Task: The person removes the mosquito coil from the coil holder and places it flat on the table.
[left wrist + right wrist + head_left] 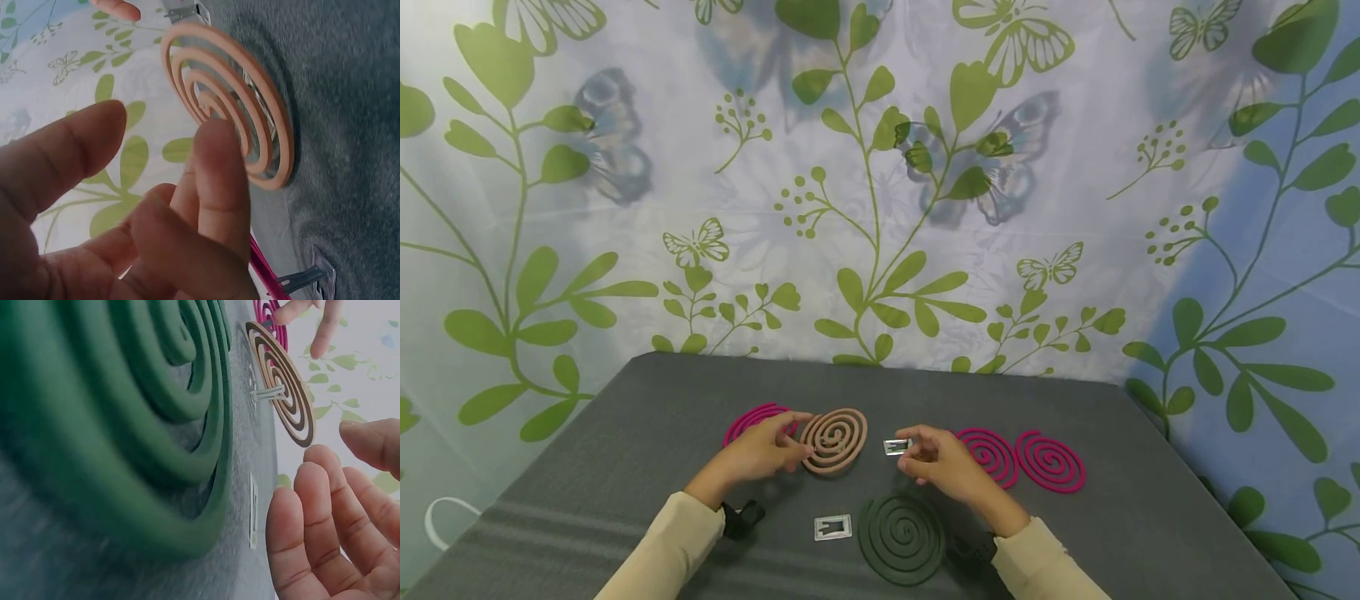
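Note:
A tan mosquito coil [852,457] sits raised and level on a small metal stand [269,394], part of which shows beneath it in the right wrist view. My left hand [752,452] is at the coil's left side, thumb and fingers spread; the left wrist view shows a gap between fingertips and coil. My right hand [943,462] hovers with loosely bent fingers beside a flat metal stand [891,447], holding nothing. Closer to me lie another flat metal stand [819,529] and a dark green coil [922,542].
A pink coil [748,417] is partly hidden behind my left hand, with a metal stand [312,275] under it. Two more pink coils [988,450] lie to the right. The grey table [685,383] ends at a patterned curtain [760,275].

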`<state>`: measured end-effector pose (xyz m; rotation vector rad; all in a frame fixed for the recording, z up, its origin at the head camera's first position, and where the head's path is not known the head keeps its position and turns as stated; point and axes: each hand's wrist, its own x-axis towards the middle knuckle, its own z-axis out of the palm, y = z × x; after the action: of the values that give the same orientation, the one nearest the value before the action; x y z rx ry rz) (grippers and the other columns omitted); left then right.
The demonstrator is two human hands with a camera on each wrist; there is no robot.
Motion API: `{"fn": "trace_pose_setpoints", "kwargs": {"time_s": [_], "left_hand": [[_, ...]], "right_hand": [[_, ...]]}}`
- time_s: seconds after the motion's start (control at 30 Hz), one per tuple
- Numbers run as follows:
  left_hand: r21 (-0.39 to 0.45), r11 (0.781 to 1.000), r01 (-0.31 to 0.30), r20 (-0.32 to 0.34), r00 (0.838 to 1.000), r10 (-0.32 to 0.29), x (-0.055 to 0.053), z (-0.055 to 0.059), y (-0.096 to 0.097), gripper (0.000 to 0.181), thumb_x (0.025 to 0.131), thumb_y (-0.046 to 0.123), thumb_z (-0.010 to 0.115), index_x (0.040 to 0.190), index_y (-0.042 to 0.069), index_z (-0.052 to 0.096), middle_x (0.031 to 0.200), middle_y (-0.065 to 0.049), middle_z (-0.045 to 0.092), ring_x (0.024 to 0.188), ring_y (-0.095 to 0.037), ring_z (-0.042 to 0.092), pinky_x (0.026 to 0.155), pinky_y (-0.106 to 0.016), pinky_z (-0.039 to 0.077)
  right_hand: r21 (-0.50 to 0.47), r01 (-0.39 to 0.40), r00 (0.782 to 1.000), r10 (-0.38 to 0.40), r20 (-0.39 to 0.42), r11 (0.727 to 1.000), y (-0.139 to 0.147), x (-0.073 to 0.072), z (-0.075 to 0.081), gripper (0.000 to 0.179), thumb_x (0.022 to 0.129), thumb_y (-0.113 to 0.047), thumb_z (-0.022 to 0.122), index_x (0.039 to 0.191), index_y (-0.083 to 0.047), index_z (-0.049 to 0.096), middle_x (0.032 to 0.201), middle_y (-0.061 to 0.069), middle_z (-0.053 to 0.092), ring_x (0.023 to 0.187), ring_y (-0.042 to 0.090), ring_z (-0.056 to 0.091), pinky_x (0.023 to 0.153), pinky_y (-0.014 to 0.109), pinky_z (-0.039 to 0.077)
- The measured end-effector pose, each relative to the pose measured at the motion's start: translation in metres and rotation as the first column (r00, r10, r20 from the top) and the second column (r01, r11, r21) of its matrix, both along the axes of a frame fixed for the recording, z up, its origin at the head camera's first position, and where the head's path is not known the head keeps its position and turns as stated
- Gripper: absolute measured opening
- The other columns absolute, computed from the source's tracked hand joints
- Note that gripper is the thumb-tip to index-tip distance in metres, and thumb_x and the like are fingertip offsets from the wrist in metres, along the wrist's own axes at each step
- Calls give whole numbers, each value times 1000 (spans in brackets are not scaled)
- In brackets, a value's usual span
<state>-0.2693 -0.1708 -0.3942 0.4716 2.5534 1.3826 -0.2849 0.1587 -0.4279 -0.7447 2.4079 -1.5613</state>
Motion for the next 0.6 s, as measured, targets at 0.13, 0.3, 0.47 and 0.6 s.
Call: {"fn": "trace_pose_setpoints", "kwargs": {"time_s": [0.13,0.3,0.47,0.6], "left_hand": [[-38,998,-40,7,999,40,-2,0,0,62,103,10,73,155,-11,47,96,-13,78,78,-30,74,72,-41,58],[-84,994,-77,16,997,78,-3,-1,0,63,103,12,75,156,-9,48,96,-11,77,76,-29,76,80,-48,61],[-141,985,-97,16,995,100,-2,-1,2,64,103,16,76,156,-6,50,94,-8,76,73,-26,75,84,-51,59],[-161,981,-104,20,994,108,-1,-2,3,65,102,18,77,157,-5,50,89,-8,75,70,-24,74,81,-47,57]], "right_hand": [[15,21,1000,-21,2,1000,-9,-4,1,48,102,-6,73,144,13,58,105,13,76,93,33,73,73,33,62],[26,40,999,-40,-2,999,-23,-9,3,49,102,-6,74,145,11,58,104,11,76,90,31,75,73,34,63],[39,54,999,-54,-9,998,-36,-12,5,51,101,-6,75,146,10,58,100,10,77,83,30,76,70,35,64],[54,64,998,-63,-8,996,-47,-15,4,53,100,-6,76,148,9,57,97,9,77,79,27,75,68,34,63]]}}
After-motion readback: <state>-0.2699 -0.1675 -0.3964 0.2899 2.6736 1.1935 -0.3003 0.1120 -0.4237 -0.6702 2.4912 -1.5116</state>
